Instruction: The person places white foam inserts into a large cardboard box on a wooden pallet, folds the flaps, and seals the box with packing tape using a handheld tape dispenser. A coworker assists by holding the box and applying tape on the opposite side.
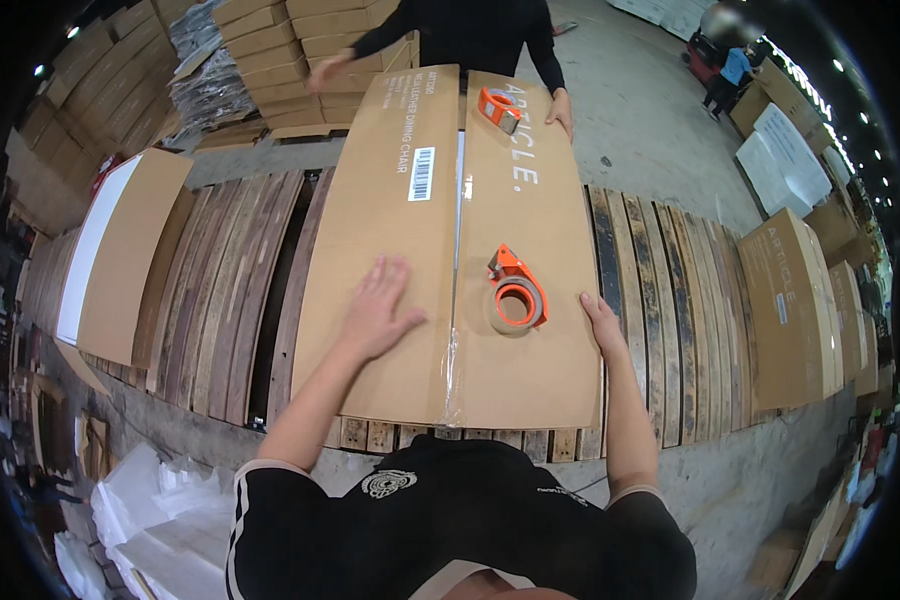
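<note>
A large cardboard box (520, 385) lies on slatted wooden pallets in front of me. Its two top flaps leave a narrow gap along the middle, and clear tape covers the seam at my end. My left hand (378, 312) rests flat on the left flap with its fingers spread. At the box's right edge, my right hand (602, 322) lies against the side, fingers stretched out and partly hidden. An orange tape dispenser (516, 300) with a roll in it sits on the right flap between my hands. Farther up that flap lies a second orange tape dispenser (500, 109).
Opposite me a co-worker's hand (561, 112) holds the box's far right corner; their other arm reaches left. An open box (135, 270) stands on the pallets (232, 290) at left, and a closed carton (785, 310) at right. White foam wrap (175, 510) lies at lower left.
</note>
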A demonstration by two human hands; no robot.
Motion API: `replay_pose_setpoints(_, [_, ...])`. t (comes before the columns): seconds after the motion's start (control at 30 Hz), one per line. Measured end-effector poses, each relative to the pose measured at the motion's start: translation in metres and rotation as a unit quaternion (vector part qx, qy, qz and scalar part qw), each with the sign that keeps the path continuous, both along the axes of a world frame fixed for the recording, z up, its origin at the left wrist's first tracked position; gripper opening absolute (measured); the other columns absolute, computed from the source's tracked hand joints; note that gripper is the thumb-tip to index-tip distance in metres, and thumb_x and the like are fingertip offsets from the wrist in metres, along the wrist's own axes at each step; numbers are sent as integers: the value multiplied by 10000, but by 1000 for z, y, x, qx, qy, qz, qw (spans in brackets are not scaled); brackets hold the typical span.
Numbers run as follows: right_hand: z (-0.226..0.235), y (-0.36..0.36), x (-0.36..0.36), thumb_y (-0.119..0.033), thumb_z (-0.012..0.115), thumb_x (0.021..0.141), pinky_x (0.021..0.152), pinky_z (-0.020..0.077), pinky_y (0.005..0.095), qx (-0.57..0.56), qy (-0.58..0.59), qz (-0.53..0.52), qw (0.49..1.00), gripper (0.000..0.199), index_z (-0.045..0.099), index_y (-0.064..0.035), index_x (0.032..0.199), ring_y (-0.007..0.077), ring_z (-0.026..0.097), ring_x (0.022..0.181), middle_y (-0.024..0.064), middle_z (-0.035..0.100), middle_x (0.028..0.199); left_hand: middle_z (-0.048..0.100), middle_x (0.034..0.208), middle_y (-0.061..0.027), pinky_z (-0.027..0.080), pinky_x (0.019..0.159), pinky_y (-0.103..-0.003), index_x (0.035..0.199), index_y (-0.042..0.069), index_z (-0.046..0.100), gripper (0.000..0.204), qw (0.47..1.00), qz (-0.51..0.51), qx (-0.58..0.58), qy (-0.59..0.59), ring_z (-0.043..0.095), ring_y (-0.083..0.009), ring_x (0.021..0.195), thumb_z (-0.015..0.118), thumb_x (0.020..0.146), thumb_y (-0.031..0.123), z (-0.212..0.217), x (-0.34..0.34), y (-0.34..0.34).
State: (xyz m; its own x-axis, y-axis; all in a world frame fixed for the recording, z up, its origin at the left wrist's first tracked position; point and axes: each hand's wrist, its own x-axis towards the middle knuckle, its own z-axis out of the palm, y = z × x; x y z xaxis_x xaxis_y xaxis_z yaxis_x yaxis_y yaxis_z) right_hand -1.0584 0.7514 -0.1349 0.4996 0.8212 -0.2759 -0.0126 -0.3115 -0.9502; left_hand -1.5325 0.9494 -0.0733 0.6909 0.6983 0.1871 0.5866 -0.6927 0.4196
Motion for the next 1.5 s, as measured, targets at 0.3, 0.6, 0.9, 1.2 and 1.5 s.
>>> replay_pose_setpoints(0.3, [25, -5, -10, -426, 737, 1123, 1083, 563, 367, 0, 3, -35, 999, 625, 657, 32, 1540, 228, 742, 1262, 139, 783, 1407, 259, 1898, -156, 201, 1411, -580, 1802, 46, 307, 1045, 978, -190, 28, 81, 167, -393, 1766, 623, 1065, 717, 48, 67, -66])
replay_pose_setpoints(0.6, [18, -12, -5, -465, 702, 1131, 1139, 522, 371, 4, -4, -55, 998, 643, 660, 28, 1542, 236, 702, 1342, 138, 755, 1461, 255, 1892, -187, 194, 1417, -566, 1796, 25, 304, 1042, 981, -170, 27, 92, 171, -389, 1766, 620, 1075, 708, 39, 78, -69])
replay_pose_setpoints(0.9, [-28, -188, 151, -740, 485, 1146, 1275, 389, 608, 134, 143, -291, 936, 803, 586, -123, 1650, 297, 523, 1557, 122, 608, 1683, 366, 1842, -243, 290, 1397, -500, 1741, -12, 418, 888, 981, 68, -106, -150, 322, -388, 1720, 753, 1052, 438, 13, -35, -14])
replay_pose_setpoints(1.2, [1, -249, 305, -770, 520, 1106, 1392, 177, 604, 144, 104, -500, 847, 987, 449, 2, 1717, 332, 318, 1712, 195, 417, 1809, 325, 1864, -230, 181, 1418, -469, 1792, -4, 326, 767, 745, 402, -238, -476, 252, -346, 1749, 521, 1205, 451, 30, -366, 97])
replay_pose_setpoints(1.5, [-57, 86, 90, -578, 583, 1157, 1338, 343, 405, 72, 103, 2, 992, 807, 450, -56, 1757, 266, 464, 1634, 167, 499, 1775, 275, 1860, -289, 189, 1417, -542, 1774, -22, 325, 952, 986, 107, 46, 118, 184, -453, 1755, 759, 1059, 432, 7, -74, 20])
